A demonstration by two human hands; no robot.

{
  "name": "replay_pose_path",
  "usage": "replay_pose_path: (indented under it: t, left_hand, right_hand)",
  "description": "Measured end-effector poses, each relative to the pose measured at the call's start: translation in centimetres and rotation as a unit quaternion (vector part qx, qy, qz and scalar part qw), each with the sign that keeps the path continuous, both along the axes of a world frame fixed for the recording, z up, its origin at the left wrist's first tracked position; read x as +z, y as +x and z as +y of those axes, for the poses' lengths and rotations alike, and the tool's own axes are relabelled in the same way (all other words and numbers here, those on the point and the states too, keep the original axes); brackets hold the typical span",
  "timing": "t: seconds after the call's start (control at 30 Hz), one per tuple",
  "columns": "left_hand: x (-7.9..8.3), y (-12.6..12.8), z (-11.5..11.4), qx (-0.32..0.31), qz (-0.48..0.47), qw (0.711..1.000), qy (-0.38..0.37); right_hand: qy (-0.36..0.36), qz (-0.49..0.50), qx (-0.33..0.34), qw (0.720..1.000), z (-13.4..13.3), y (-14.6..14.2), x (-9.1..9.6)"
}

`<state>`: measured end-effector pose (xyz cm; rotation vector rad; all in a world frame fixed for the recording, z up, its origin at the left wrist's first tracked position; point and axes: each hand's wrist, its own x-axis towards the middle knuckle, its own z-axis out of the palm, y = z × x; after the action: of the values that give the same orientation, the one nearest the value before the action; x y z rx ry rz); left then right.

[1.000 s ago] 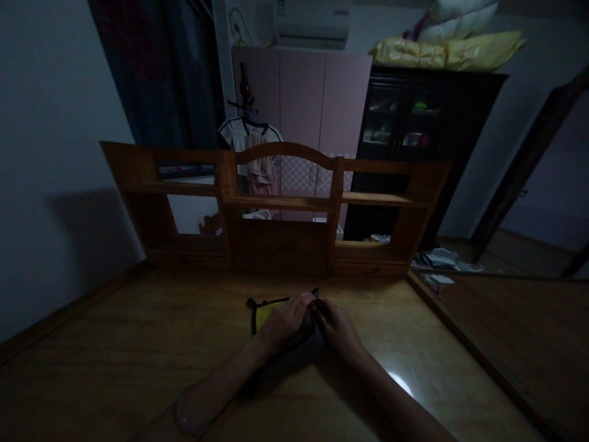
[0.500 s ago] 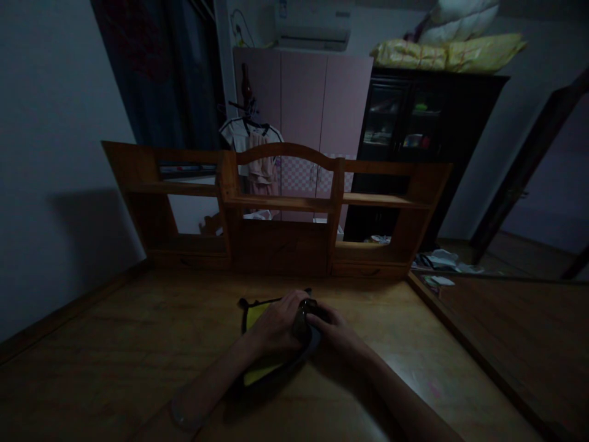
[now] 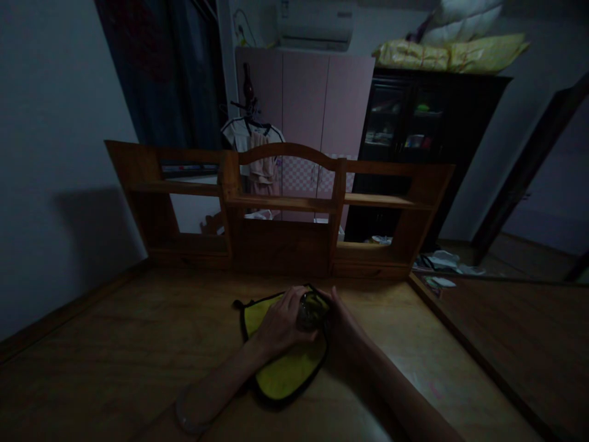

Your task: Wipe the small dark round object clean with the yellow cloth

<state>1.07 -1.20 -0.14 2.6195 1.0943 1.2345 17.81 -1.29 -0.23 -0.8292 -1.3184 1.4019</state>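
In the head view, the person's left hand (image 3: 280, 324) curls around a dark, glossy object (image 3: 313, 310) over a black-edged yellow cloth (image 3: 289, 372) on the table (image 3: 161, 344); the right hand (image 3: 346, 326) is beside it, its grip too dark to tell.

The left hand (image 3: 281, 322) covers the middle of the yellow cloth (image 3: 291, 371) and the left side of a dark glossy object (image 3: 313, 311); the object's kind cannot be determined. Most fingers of the right hand (image 3: 341, 322) are lost in shadow; grip not verifiable. Both forearms (image 3: 216, 388) and the near edge of the surface (image 3: 138, 344) are cut off below. Beyond the far edge, the shelf unit (image 3: 285, 202) partly hides hanging clothes (image 3: 262, 150). Items (image 3: 415, 141) behind cabinet glass: too small to identify. Air conditioner (image 3: 315, 26): cropped above.
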Motion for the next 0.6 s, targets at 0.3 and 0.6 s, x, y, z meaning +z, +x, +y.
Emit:
replay_pose_path:
  t: [0.3,0.6]
  left_hand:
    - [-0.5,-0.2,0.4,0.048,-0.038,0.998,-0.002]
    - [-0.7,-0.3,0.6,0.054,-0.035,0.998,0.008]
  right_hand:
    - [-0.098,0.052,-0.016,0.994,0.9,1.6,-0.2]
    - [-0.07,-0.182,-0.169,0.966,0.5,4.7,-0.6]
